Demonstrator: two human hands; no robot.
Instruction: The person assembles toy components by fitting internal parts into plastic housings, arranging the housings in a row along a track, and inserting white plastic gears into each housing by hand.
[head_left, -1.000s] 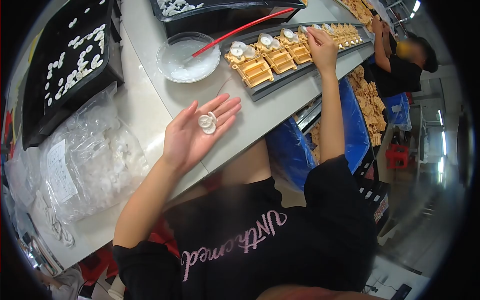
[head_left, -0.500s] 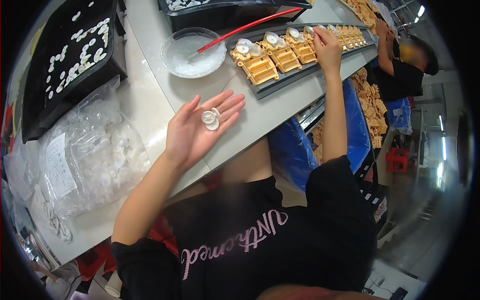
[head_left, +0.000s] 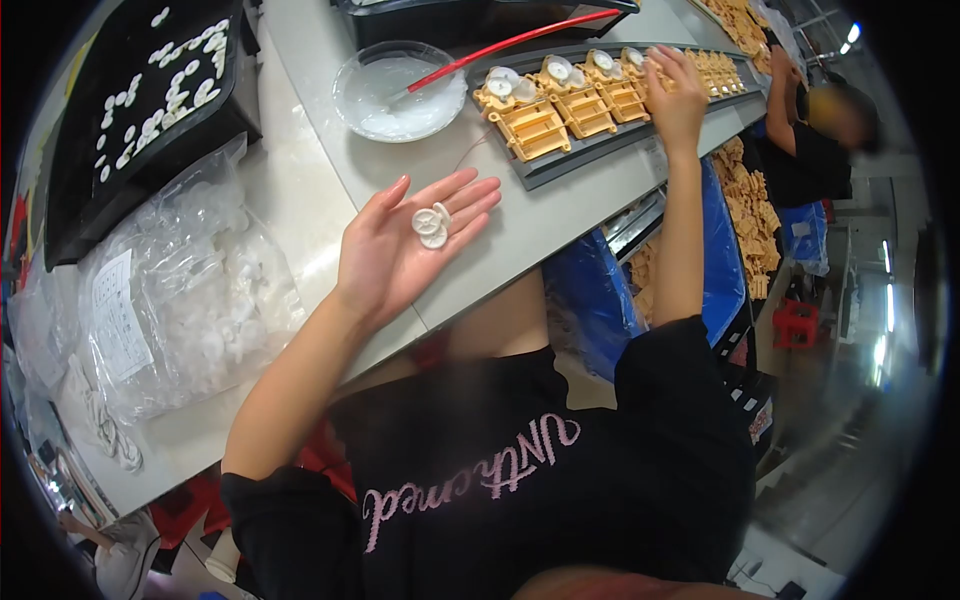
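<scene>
My left hand [head_left: 400,240] is held palm up over the table, fingers stretched out flat. A few small white plastic wheels [head_left: 432,228] lie loose on its palm, overlapping. My right hand [head_left: 677,100] is at the row of yellow plastic housings [head_left: 530,130], thumb and fingertips pinched together over one in the middle of the row. Whatever is between those fingertips is too small and hidden to make out. The nearer housings carry round white parts [head_left: 500,84] on top. A long grey rail [head_left: 550,172] holds the row.
Behind my left hand stands a bowl of whitish grease [head_left: 400,95] with a red stick [head_left: 515,50] in it. A black tray [head_left: 150,130] of white parts and clear plastic bags [head_left: 200,300] are at left. Blue-lined bins [head_left: 722,240] hold yellow parts; a co-worker [head_left: 810,150] sits beyond.
My right hand has shifted slightly right along the row of housings. The whole view has moved a little. My left hand still carries the white wheels on its flat palm.
</scene>
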